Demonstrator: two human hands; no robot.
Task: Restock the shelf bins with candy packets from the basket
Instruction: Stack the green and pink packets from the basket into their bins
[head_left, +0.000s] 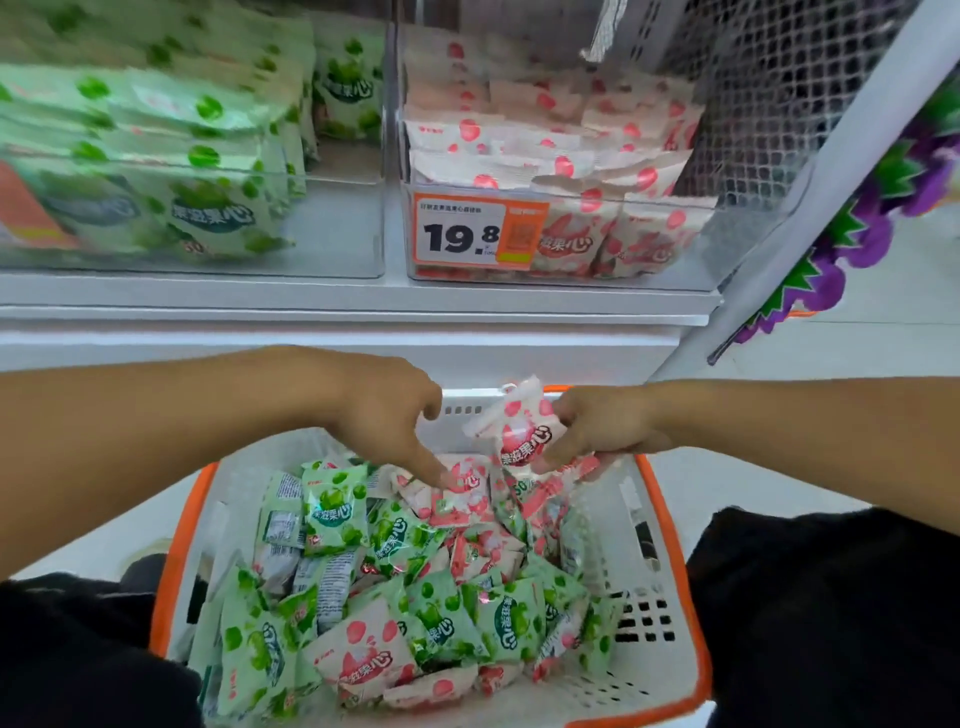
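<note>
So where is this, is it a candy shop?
Most likely a shop, perhaps a snack or candy store. An orange price tag reading 19.8 hangs on a clear plastic shelf bin of pink packets, and an orange-rimmed white plastic basket holds more green and pink packets.

basket (670, 525) orange rim, white | pkts (332, 512) green/pink dotted | tag (480, 231) orange

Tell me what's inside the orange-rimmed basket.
The basket holds a loose heap of green candy packets and pink candy packets. The left hand reaches into the pile. Whatever lies beneath the top layer, and the basket's floor, is covered.
</note>
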